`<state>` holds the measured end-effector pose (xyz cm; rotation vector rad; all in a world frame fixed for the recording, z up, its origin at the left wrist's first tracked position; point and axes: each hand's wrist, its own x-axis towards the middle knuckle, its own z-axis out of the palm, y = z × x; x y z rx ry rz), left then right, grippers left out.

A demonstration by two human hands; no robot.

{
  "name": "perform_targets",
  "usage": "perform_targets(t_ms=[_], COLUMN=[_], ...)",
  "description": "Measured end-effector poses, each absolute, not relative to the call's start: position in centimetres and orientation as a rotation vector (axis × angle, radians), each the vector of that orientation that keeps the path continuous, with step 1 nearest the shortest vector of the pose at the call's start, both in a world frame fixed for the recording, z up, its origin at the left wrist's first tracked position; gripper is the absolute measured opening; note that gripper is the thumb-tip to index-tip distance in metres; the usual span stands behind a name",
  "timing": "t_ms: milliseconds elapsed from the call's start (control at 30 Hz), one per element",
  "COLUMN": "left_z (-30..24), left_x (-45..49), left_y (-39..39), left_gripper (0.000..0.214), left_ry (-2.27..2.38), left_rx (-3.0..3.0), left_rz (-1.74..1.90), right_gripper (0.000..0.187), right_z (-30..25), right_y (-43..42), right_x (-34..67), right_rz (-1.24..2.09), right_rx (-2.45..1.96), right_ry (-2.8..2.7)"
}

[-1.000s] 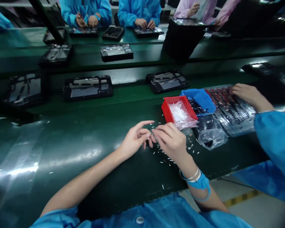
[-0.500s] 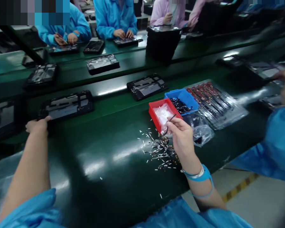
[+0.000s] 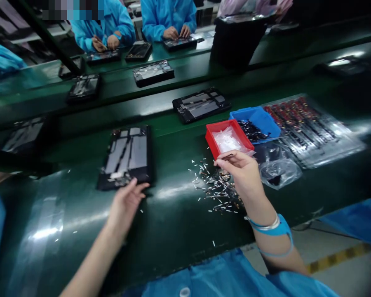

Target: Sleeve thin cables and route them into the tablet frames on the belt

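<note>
My left hand (image 3: 125,205) is open, its fingertips at the near edge of a black tablet frame (image 3: 126,158), which lies on the green belt with its long side pointing away from me. My right hand (image 3: 244,177) is raised over a scatter of tiny white and metal pieces (image 3: 218,190), its finger and thumb pinched on a small thin dark piece (image 3: 229,156). That piece is mostly hidden by the fingers. Just beyond the right hand stands a red tray (image 3: 210,138) holding clear plastic.
A blue tray (image 3: 267,117) of small black parts and a clear blister tray of red boards (image 3: 309,130) lie to the right, with a crumpled plastic bag (image 3: 280,173) in front. More black frames (image 3: 200,105) sit on the belts. Co-workers in blue sit beyond.
My left hand has moved from the far side of the black frame to its near edge, and the frame has turned and come closer. My right hand still pinches the dark piece.
</note>
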<state>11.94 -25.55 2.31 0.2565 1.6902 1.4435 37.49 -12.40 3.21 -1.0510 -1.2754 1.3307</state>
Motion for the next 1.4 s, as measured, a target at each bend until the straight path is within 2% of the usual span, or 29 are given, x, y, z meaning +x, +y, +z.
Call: perform_targets(t_ms=[100, 167, 233, 333, 400, 533, 600, 667, 800, 900, 1233, 1400], left_z=[0.8, 0.5, 0.8, 1.8, 2.4, 2.2, 1.3, 0.3, -1.1, -1.4, -1.7, -1.2], left_x=[17.7, 20.1, 21.2, 20.2, 18.1, 13.1, 11.4, 10.4, 10.1, 10.1, 10.0, 10.3], left_y=[-30.9, -33.7, -35.6, -36.9, -37.2, -37.3, -37.3, -37.2, -37.1, -37.1, -37.1, -36.6], left_gripper=[0.006, 0.018, 0.030, 0.032, 0.030, 0.016, 0.012, 0.017, 0.030, 0.032, 0.032, 0.028], left_ry=[1.341, 1.087, 0.881, 0.766, 0.951, 1.805, 2.131, 2.277, 2.260, 2.219, 2.193, 2.291], left_rx=[-0.003, -0.042, 0.014, 0.271, 0.600, 1.297, 1.579, 1.807, 2.069, 2.154, 2.146, 2.191], left_rz=[1.385, 1.270, 1.065, 0.901, 1.053, 1.425, 1.353, 1.186, 0.917, 0.806, 0.828, 0.753], right_gripper=[0.013, 0.014, 0.015, 0.013, 0.013, 0.018, 0.017, 0.015, 0.013, 0.013, 0.012, 0.002], right_z=[2.9, 2.7, 2.7, 3.0, 3.1, 2.5, 1.9, 1.3, 0.6, 0.7, 1.4, 1.5], right_y=[-13.1, -13.7, -14.5, -15.9, -16.7, -17.9, -18.3, -18.5, -18.5, -18.3, -18.3, -18.1], right_x=[36.6, 35.7, 34.4, 31.6, 29.1, 24.1, 22.1, 20.9, 20.0, 19.9, 19.6, 19.8], right_rz=[1.406, 1.461, 1.535, 1.688, 1.781, 1.915, 1.964, 1.956, 1.786, 1.699, 1.603, 1.565], right_rx=[-1.034, -1.037, -1.024, -0.968, -0.925, -0.845, -0.820, -0.827, -0.891, -0.911, -0.922, -0.890], right_ry=[-1.415, -1.498, -1.593, -1.766, -1.843, -1.840, -1.833, -1.881, -2.076, -2.191, -2.300, -2.306])
